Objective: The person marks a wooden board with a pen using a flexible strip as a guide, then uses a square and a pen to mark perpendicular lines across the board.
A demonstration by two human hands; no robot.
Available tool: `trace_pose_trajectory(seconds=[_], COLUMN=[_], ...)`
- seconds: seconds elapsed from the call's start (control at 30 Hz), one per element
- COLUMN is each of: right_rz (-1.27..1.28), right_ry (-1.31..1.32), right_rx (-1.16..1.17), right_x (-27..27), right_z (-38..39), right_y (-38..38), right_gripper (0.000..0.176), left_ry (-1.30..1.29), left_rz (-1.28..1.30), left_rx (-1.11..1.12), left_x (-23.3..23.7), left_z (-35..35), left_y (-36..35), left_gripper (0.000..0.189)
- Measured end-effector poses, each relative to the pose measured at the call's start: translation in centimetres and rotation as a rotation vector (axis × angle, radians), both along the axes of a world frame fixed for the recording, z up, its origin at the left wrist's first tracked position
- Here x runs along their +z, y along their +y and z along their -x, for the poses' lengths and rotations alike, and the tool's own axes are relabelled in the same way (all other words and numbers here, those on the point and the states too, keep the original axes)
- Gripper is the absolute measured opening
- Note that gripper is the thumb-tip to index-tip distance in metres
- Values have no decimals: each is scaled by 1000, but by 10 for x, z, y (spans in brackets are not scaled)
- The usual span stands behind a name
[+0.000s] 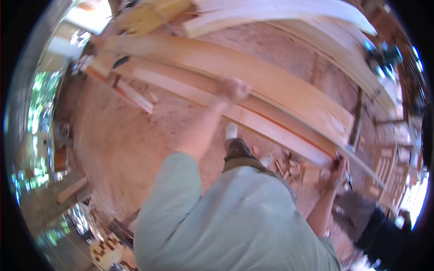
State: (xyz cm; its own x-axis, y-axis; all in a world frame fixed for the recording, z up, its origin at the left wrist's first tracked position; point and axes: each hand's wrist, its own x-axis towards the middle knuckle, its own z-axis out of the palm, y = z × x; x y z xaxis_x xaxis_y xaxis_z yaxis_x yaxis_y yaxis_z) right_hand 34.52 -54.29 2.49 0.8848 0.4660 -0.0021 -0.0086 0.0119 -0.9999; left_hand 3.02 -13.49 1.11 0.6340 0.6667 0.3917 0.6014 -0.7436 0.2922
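A long wooden plank [280, 118] lies diagonally in front of me, with a second wide board [289, 90] beyond it. Between them runs a long thin strip [366, 169], whose right end sticks out past the boards. My left hand [233, 90] is closed in a fist on the strip near its middle; motion blurs the fingers. At the plank's right end, my right hand [335, 174] is closed around something small and dark that I cannot make out. A small black object [121, 62] rests near the plank's left end.
Wood offcuts [291, 169] lie on the earth floor by my feet. More large pale boards [280, 11] are stacked at the back. A slatted wooden piece [384, 165] stands at the right, near dark cloth [384, 232]. A red-edged wooden bar [131, 94] sits at the left.
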Motion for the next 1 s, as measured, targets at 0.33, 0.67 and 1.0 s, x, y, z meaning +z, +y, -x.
trace_pose_trajectory(seconds=[0.33,0.67,1.0], right_rz=[-115,-17,-244], right_ry=[-50,113,706], right_rx=[70,-600,-265], right_x=[13,2,-14], right_z=[7,-41,-73], right_y=[-3,-48,-22], right_gripper=[21,39,32], left_ry=[151,131,155], left_rz=[-62,31,-135], left_rx=[8,-22,-23], left_x=[4,0,-32], left_z=[13,24,37], left_y=[20,31,47], left_gripper=[40,39,41])
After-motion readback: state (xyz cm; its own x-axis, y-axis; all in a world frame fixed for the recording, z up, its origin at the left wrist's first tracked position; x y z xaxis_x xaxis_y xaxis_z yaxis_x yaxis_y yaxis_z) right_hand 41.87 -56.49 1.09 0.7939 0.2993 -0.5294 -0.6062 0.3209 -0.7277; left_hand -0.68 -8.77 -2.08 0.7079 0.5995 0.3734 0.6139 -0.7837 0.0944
